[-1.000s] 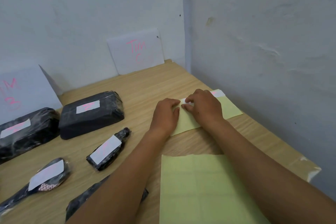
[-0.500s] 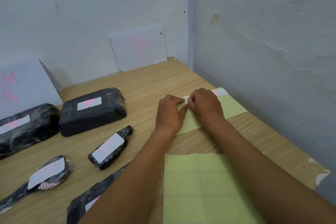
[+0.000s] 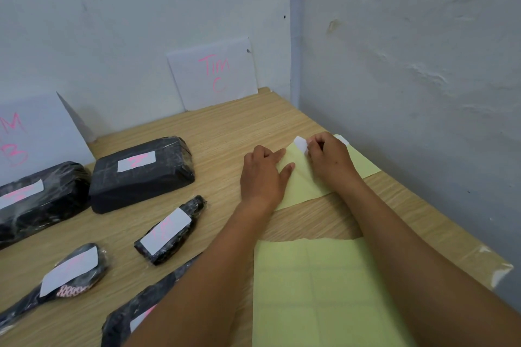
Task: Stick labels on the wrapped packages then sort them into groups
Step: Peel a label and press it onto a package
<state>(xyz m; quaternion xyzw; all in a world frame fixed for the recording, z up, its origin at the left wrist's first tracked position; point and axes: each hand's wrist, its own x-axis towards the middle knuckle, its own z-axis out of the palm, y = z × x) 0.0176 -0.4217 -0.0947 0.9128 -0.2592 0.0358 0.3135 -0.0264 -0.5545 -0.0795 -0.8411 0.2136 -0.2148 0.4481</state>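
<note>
Wooden table point(image 3: 225, 127) tucked into a white corner fills most of the frame. At bottom centre there's a big pale-yellow backing sheet point(image 3: 310, 290) under the forearms, and a second yellow sheet point(image 3: 304, 177) lies further up, centre-right, near the wall.

The left half is all wrapped stuff, black under clear film. There's a blocky package point(image 3: 141, 175) and a rounder bundle point(image 3: 42, 200) at the left edge, each with a white sticker with pink writing. Then come a bottle-shaped package point(image 3: 172, 229), a wrapped hairbrush point(image 3: 64, 276) with bristles showing through, and a long package point(image 3: 135, 315) at the bottom edge, partly hidden by the arm.

Two cards lean on the back wall: a "Tim C" card point(image 3: 212, 74) at top centre and a "B" card point(image 3: 33, 132) on the left.

The left hand point(image 3: 263, 175) lies flat with fingers straight, pressing the second sheet down. The right hand point(image 3: 329, 160) pinches a small white label point(image 3: 300, 144), curled up off that sheet's top corner.
</note>
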